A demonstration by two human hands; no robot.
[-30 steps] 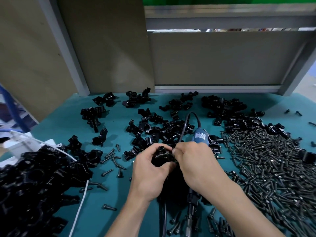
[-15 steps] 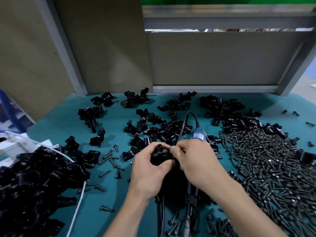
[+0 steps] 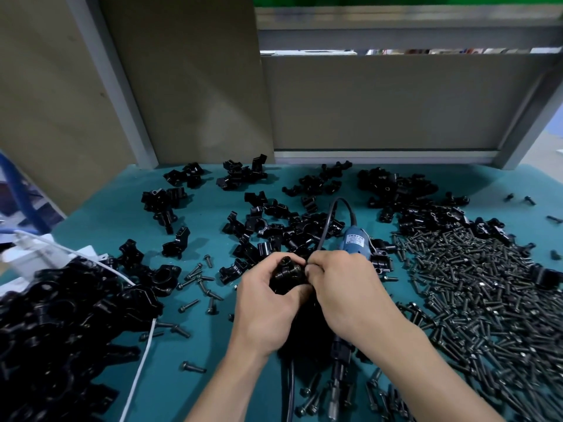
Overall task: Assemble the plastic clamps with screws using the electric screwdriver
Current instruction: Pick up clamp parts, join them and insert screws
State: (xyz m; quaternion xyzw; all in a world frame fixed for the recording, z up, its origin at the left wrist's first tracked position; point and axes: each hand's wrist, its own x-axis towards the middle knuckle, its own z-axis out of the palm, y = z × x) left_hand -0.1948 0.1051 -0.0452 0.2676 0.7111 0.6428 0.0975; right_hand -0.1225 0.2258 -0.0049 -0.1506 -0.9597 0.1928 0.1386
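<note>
White cable (image 3: pixel 144 357) across teal mat (image 3: pixel 100 220)

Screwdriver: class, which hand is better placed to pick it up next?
Probably the right hand: the screwdriver lies directly beneath it, while the left hand grips the clamp.

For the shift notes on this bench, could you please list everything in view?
held clamp: one, black, centre, between both hands
loose clamp parts: many, black, clusters across the far mat
clamp heap: many, black, near left
screw heap: many, dark, right
stray screws: several, dark, left of the hands
electric screwdriver: one, blue, lying under the right hand
white cable: one, white, near left
mat: one, teal, covering the bench
back panels: beige, grey-framed, behind
left hand: grips the held clamp
right hand: pinches at its right side
</note>
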